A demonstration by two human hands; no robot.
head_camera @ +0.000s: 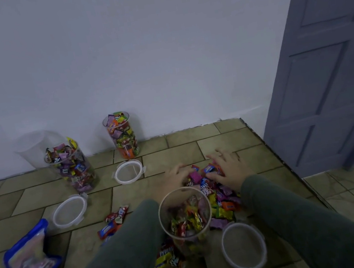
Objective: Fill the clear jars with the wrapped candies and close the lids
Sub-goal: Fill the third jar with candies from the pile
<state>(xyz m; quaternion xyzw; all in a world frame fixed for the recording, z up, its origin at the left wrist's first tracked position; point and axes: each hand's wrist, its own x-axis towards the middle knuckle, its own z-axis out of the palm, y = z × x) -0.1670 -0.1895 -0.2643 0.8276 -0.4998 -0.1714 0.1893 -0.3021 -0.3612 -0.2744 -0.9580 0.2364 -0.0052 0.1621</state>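
Head view: left hand (175,175) and right hand (228,169), each grip wide, cup the candy pile (212,188) at lower centre. The near jar (186,220) stands between the sleeves; a forearm may topple it.

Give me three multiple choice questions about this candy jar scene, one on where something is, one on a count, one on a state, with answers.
1. Where does the blue bag lie?
A. Far left on the floor
B. Against the door
C. Inside a jar

2. How many lids lie loose on the floor?
A. One
B. Three
C. Five

3. What is the state of the nearest jar?
A. Closed with a lid
C. Tipped over and empty
B. Open and partly filled

Answers: 1 A, the bag sits left of the left hand. 2 B, one lid by the far jar, one near the bag, one beside the nearest jar. 3 B, its mouth is uncovered, candies inside, while both hands, the right hand included, gather the candy pile.
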